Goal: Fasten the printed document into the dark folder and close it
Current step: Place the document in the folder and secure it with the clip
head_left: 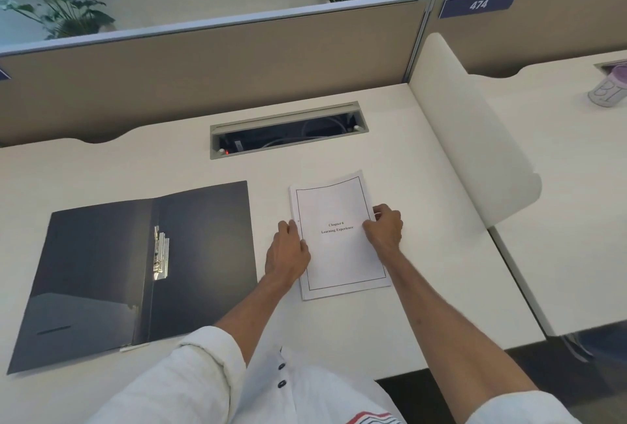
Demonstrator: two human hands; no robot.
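The printed document [339,254], a white stack with a bordered title page, lies flat on the white desk right of centre. My left hand [288,248] rests on its left edge, fingers over the paper. My right hand [385,228] grips its right edge with curled fingers. The dark folder [101,274] lies open flat to the left, apart from the document. Its metal clip fastener [161,252] sits along the spine, in the middle of the folder.
An open cable tray [288,133] is set into the desk [424,169] behind the document. A beige partition [203,74] runs along the back, a white curved divider [475,138] stands at the right. A cup [609,89] sits on the neighbouring desk.
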